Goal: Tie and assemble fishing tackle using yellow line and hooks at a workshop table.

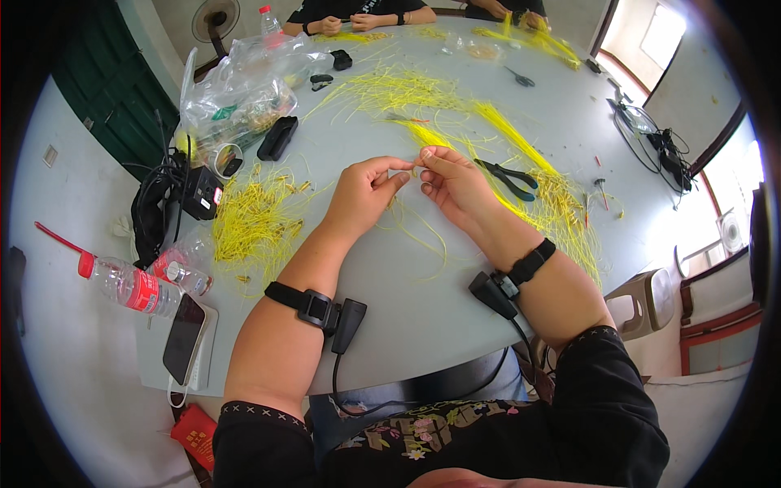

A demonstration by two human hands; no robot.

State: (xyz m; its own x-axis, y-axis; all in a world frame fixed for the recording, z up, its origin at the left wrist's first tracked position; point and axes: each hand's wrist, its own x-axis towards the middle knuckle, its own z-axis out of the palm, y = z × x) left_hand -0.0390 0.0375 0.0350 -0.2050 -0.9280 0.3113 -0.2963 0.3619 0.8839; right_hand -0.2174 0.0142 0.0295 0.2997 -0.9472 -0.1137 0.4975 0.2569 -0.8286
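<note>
Over the middle of the table, my left hand (368, 189) and my right hand (455, 183) meet fingertip to fingertip, both pinched closed. Between them is a thin yellow strand (443, 241), which looks like wire and loops down below the fingers. Its end in the fingertips is too small to make out. Pliers (511, 180) with dark handles lie just right of my right hand. Beyond my hands spreads a tangle of yellow strands (399, 88), and a long straight bundle (512, 134) runs toward the right. A heap of strands with small brass-coloured ends (256, 215) lies left of my left forearm.
At left are a clear plastic bag (244, 89), a black case (278, 138), a tape roll (225, 159), a black adapter (201, 193), bottles (134, 285) and a phone (185, 337). Scissors (521, 78) and coiled black cables (671, 154) lie farther right. Two people work across the table (569, 106).
</note>
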